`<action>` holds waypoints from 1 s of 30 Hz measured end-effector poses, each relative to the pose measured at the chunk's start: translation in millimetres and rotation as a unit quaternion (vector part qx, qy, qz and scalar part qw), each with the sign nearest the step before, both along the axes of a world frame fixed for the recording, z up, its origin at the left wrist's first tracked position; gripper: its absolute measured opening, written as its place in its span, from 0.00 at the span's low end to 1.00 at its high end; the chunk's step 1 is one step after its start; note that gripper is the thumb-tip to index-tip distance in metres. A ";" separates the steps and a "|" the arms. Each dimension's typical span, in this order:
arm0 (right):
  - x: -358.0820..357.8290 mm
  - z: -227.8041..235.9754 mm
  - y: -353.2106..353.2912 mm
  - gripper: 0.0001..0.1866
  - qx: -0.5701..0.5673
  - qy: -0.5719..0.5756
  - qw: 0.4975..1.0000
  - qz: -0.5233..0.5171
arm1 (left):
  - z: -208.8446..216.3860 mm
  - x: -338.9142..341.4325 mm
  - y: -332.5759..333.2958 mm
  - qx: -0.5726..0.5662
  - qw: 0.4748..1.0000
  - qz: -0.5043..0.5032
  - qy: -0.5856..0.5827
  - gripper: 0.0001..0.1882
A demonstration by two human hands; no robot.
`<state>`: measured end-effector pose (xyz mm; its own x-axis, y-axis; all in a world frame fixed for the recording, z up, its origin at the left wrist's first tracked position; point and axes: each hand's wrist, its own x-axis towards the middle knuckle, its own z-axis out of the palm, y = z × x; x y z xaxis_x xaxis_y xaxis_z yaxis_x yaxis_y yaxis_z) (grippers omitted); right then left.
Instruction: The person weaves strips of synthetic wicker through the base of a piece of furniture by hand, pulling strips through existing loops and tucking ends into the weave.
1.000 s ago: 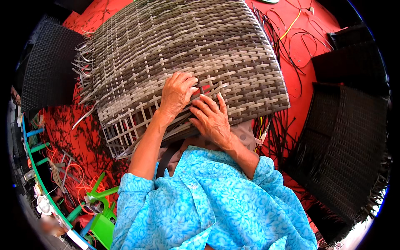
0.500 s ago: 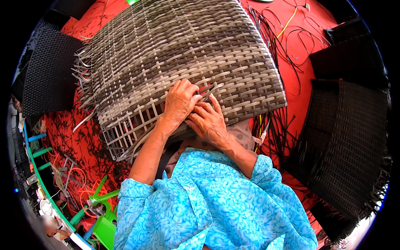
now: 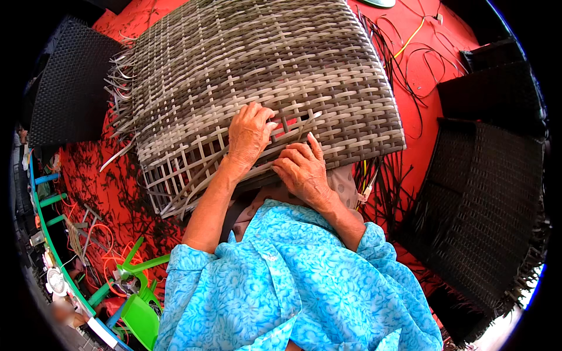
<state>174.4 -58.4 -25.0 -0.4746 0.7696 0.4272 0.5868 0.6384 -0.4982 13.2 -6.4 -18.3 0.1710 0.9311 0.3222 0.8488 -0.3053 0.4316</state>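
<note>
Before me lies a large panel of woven grey-brown synthetic rattan point(image 3: 252, 76), with a loosely woven, gappy part along its near left edge. My left hand point(image 3: 249, 136) rests on the weave beside a gap, fingers bent and closed; what they grip is hidden. To its right, near the panel's near edge, my right hand point(image 3: 304, 174) has bent fingers closed by the loose strips, with one finger raised. I cannot make out what it holds. A loose flat strip point(image 3: 302, 126) slants above the right hand, its pale end sticking up. Red shows through the gap.
Loose strip ends point(image 3: 120, 88) fringe the panel's left side. Dark woven pieces stand at left point(image 3: 73, 88) and right point(image 3: 497, 199). Long black strips point(image 3: 404, 175) and a yellow cord point(image 3: 411, 38) lie on the red floor. A green plastic chair point(image 3: 140, 316) is at lower left.
My hands have moved apart: the right one has shifted right and down from the left one. More of the gap and slanting strip now shows. The view has shifted slightly.
</note>
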 end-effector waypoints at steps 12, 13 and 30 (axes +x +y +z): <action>-0.7 -0.1 0.1 0.05 -0.003 0.006 1.000 0.004 | 4.3 -20.5 -21.6 -0.060 0.990 0.062 -0.116 0.09; -0.8 0.8 0.5 0.05 -0.004 0.005 1.000 0.005 | 3.9 -24.7 -25.0 -0.062 0.989 0.066 -0.115 0.09; 28.8 36.6 5.7 0.09 -0.057 -0.100 0.986 0.118 | 10.8 -39.6 -16.2 -0.118 0.993 -0.007 -0.019 0.11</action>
